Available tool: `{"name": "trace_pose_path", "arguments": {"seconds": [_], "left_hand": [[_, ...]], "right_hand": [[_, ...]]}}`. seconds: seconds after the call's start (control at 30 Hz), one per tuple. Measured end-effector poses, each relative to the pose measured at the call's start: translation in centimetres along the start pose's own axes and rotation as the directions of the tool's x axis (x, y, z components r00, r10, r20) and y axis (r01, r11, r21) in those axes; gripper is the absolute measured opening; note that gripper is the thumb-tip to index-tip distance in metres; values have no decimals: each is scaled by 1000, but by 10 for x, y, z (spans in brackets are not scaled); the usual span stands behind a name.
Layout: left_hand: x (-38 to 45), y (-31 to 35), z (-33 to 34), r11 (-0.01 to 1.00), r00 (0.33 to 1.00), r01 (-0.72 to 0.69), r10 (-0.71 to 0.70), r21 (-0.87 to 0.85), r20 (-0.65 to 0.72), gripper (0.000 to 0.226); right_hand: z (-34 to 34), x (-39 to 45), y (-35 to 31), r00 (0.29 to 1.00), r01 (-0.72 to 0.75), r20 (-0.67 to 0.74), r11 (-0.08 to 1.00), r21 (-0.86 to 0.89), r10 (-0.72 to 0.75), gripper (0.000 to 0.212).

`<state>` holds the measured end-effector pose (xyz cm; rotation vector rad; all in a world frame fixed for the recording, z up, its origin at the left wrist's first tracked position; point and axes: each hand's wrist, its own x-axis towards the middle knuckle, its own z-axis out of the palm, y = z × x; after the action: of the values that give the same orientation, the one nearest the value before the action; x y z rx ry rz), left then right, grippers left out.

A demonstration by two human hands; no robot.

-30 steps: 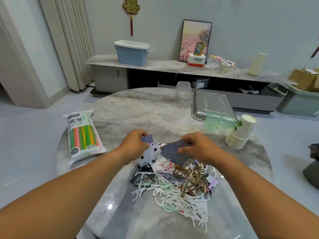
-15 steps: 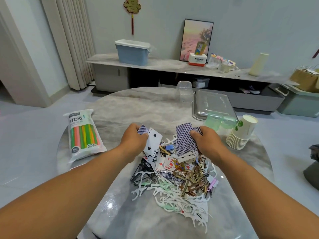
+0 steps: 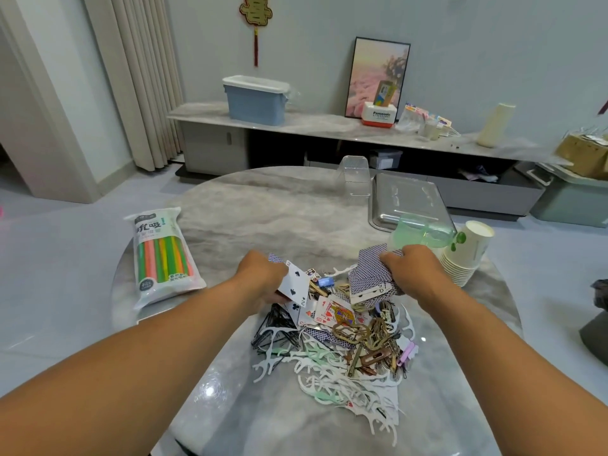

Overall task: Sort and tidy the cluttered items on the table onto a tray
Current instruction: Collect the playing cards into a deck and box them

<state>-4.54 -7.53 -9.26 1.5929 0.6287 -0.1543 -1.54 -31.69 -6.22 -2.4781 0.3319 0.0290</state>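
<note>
Gathering cards seemed the point: the left hand (image 3: 263, 274) pinched a two of spades (image 3: 294, 283), the right hand (image 3: 413, 269) clutched a blue-backed stack (image 3: 370, 273) above the pile (image 3: 342, 343), probably to square them for the tray (image 3: 385, 222), well apart.

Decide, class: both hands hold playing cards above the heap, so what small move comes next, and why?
Probably bring the left hand and its few cards across to the right hand, joining its bigger stack: more cards still lie in the heap.
</note>
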Motion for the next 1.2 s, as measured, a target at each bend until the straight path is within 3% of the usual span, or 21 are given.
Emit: {"name": "trace_pose_path", "arguments": {"seconds": [0.13, 0.27, 0.37, 0.47, 0.53, 0.63, 0.7, 0.77, 0.87, 0.97, 1.07, 1.2], "left_hand": [[-4, -3, 8, 989, 989, 105, -94, -103, 111, 26], [-14, -2, 19, 937, 957, 218, -151, -272, 250, 28], [-24, 1, 29, 900, 949, 228, -121, -372, 290, 12], [-26, 2, 34, 824, 959, 233, -106, -517, 263, 19], [-31, 3, 32, 783, 940, 258, -68, -566, 335, 25], [-35, -4, 34, 898, 941, 135, 16, -419, 338, 38], [-30, -4, 32, 916, 960, 85, 30, -392, 278, 41], [-19, 4, 22, 901, 970, 98, 8, -422, 243, 39], [1, 16, -4, 902, 970, 169, -80, -397, 230, 30], [15, 7, -24, 945, 959, 233, -184, -228, 215, 27], [19, -8, -25, 954, 949, 278, -255, -114, 186, 24], [16, -16, -10, 957, 934, 288, -275, -23, 229, 22]], "right_hand": [[-2, -9, -2, 955, -284, 181, 895, 343, 233, 28], [17, -25, -9, 906, -415, 338, 681, 603, 253, 23], [45, -37, -13, 914, -401, 324, 664, 631, 244, 29], [61, -41, -14, 947, -319, 233, 721, 615, 221, 43], [63, -47, -18, 959, -277, 225, 726, 629, 171, 45], [66, -58, -24, 949, -225, 315, 730, 646, 14, 31], [60, -61, -30, 920, -213, 387, 746, 631, -65, 32], [51, -53, -30, 939, -98, 326, 819, 565, -112, 32], [37, -34, -13, 963, 190, 161, 969, 155, -214, 35], [38, -25, 7, 926, 263, 317, 952, -154, -205, 28], [47, -25, 14, 880, 321, 442, 904, -282, -174, 55], [65, -25, 10, 866, 426, 432, 826, -370, -254, 80]]}}
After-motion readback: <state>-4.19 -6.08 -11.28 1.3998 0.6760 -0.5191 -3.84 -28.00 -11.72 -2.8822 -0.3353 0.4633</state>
